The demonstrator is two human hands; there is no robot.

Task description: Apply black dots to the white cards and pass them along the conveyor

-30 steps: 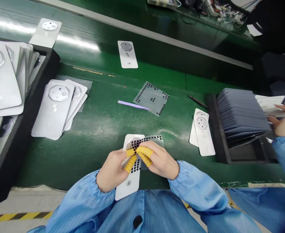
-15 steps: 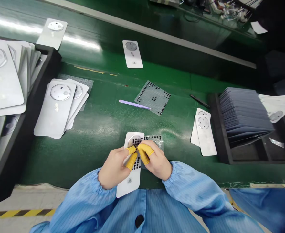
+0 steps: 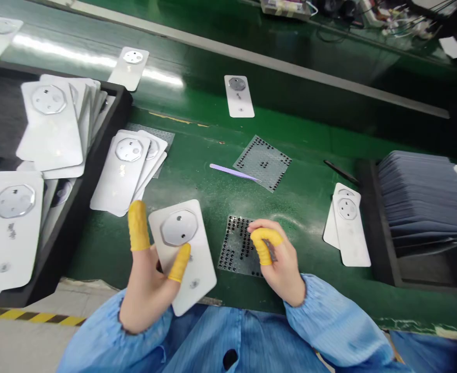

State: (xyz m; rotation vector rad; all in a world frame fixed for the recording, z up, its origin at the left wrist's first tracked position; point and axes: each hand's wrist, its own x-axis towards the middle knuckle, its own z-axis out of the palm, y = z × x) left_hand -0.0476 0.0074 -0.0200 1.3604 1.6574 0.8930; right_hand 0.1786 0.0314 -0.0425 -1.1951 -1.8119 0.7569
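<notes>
My left hand [image 3: 148,285], with yellow finger cots, holds a white rectangular panel [image 3: 203,243] with a silver octagonal plate [image 3: 179,228] near its top. The thumb presses on the panel's face, the index finger points up off it, and the other fingers are hidden behind. Dark spots mark two places on the plate. My right hand [image 3: 281,259] has its cot-covered thumb and index finger pinched together above the right edge of a clear sheet of small black round pads [image 3: 238,248]. Whether something tiny sits in that pinch is hidden.
A black tray of white panels [image 3: 112,124] stands at left, beside a fanned panel stack [image 3: 115,176]. Lilac tweezers [image 3: 234,172] touch a second pad sheet [image 3: 265,163]. Two panels [image 3: 353,228] lie right, near a black bin [image 3: 384,233] of dark grey sheets [image 3: 423,191].
My left hand has moved left with the panel, tilting it, and its index finger has lifted. My right hand has shifted right, apart from the left. The pad sheet now lies uncovered on the table.
</notes>
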